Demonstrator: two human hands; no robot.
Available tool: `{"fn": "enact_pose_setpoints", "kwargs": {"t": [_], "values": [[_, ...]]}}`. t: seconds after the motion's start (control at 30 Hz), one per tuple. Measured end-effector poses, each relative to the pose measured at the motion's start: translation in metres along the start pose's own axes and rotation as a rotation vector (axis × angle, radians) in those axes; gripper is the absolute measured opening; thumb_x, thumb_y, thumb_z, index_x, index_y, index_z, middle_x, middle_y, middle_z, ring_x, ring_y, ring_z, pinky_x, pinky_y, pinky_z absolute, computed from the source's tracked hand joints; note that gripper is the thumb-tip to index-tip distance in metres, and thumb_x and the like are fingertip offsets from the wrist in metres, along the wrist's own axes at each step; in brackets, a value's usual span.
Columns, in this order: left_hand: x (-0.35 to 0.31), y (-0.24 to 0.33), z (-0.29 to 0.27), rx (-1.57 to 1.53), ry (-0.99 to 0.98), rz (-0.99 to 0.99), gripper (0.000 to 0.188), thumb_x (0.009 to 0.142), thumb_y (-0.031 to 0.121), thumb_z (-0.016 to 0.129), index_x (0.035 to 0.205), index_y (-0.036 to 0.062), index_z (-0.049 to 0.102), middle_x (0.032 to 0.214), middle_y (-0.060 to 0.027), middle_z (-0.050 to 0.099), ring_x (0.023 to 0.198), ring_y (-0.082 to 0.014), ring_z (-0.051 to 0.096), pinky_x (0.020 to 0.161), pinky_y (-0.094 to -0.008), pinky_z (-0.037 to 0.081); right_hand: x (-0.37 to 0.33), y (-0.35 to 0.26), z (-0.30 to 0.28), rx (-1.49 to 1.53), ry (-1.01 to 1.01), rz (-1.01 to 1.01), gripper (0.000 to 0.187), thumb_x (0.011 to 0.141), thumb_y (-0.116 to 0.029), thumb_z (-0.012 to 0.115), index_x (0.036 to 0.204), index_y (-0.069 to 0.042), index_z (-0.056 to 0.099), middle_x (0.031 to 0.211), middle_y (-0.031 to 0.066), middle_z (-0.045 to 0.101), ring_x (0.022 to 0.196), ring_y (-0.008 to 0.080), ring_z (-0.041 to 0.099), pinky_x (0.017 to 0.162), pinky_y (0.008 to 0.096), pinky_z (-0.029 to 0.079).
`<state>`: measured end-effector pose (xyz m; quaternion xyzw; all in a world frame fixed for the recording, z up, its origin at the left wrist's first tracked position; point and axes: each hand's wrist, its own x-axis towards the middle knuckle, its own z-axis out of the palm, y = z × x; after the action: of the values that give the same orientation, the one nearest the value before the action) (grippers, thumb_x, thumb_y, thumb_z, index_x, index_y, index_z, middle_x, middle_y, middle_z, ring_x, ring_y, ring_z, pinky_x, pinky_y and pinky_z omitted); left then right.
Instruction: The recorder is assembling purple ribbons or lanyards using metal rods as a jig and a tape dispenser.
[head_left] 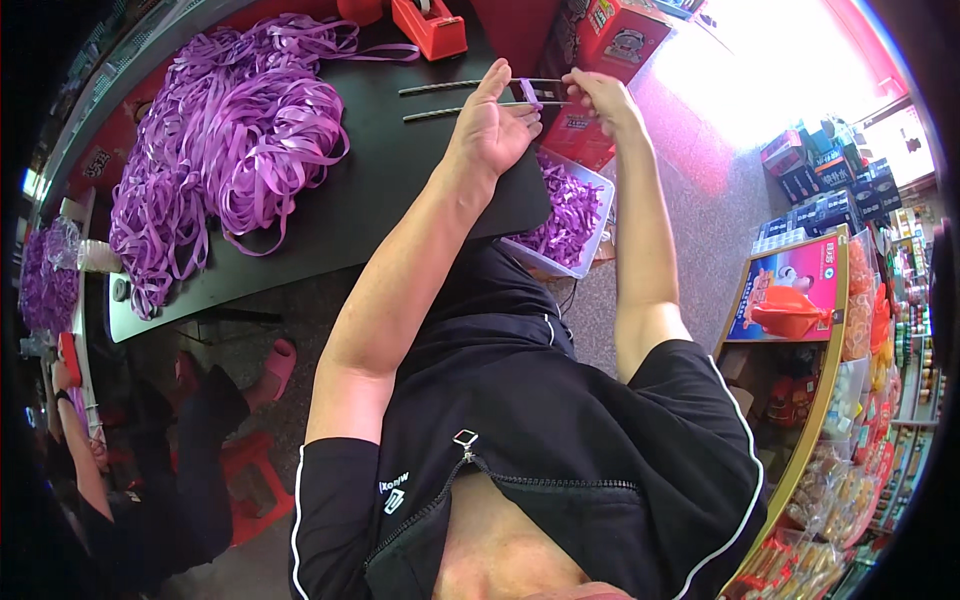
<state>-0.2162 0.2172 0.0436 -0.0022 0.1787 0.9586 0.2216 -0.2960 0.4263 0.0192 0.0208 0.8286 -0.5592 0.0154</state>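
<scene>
Two thin metal rods [430, 88] stick out side by side over the far right edge of the black table [390, 170]. Purple ribbon [530, 95] is looped across both rods. My left hand [490, 130] is at the rods just left of this loop, palm showing and fingers stretched out. At the rods' right ends, my right hand [608, 100] has thumb and fingers pinched together; what is between them is too small to make out. Below the hands stands a pale plastic bin [604, 225] holding purple ribbon pieces [570, 215].
A big tangled heap of purple ribbon [230, 130] covers the table's left part. A red tape dispenser [430, 28] sits at the back. At lower left, another person [180, 490] works beside a red stool [255, 480]. A goods-filled display case [790, 330] stands right.
</scene>
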Motion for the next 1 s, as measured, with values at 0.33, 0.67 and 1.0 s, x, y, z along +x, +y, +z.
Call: {"fn": "enact_pose_setpoints", "kwargs": {"t": [0.33, 0.67, 1.0], "values": [[0.001, 0.004, -0.005, -0.071, 0.003, -0.001, 0.062, 0.092, 0.027, 0.06, 0.144, 0.0253, 0.027, 0.145, -0.0405, -0.009, 0.139, -0.0481, -0.006, 0.113, -0.0525, 0.001, 0.001, 0.052, 0.062, 1.145, -0.63, 0.244, 0.029, 0.09, -0.018, 0.058, 0.114, -0.002, 0.057, 0.108, 0.0128, 0.064, 0.096, 0.0235, 0.062, 0.088, 0.0416, 0.049], [0.0, 0.003, 0.001, -0.083, 0.03, -0.011, 0.058, 0.092, 0.026, 0.06, 0.141, 0.024, 0.031, 0.144, -0.0419, -0.007, 0.139, -0.048, -0.004, 0.113, -0.0523, 0.003, 0.0, 0.049, 0.054, 1.165, -0.62, 0.259, 0.023, 0.088, -0.016, 0.061, 0.106, -0.002, 0.058, 0.102, 0.0106, 0.065, 0.09, 0.0217, 0.063, 0.08, 0.0382, 0.051], [-0.001, 0.004, 0.0, -0.073, 0.027, -0.013, 0.058, 0.091, 0.027, 0.061, 0.141, 0.0246, 0.032, 0.144, -0.0414, -0.007, 0.139, -0.0479, -0.004, 0.114, -0.0508, 0.003, -0.01, 0.031, 0.044, 1.058, -0.462, 0.352, 0.016, 0.088, -0.021, 0.063, 0.1, -0.01, 0.063, 0.088, 0.0042, 0.063, 0.074, 0.0146, 0.057, 0.067, 0.0329, 0.047]]}}
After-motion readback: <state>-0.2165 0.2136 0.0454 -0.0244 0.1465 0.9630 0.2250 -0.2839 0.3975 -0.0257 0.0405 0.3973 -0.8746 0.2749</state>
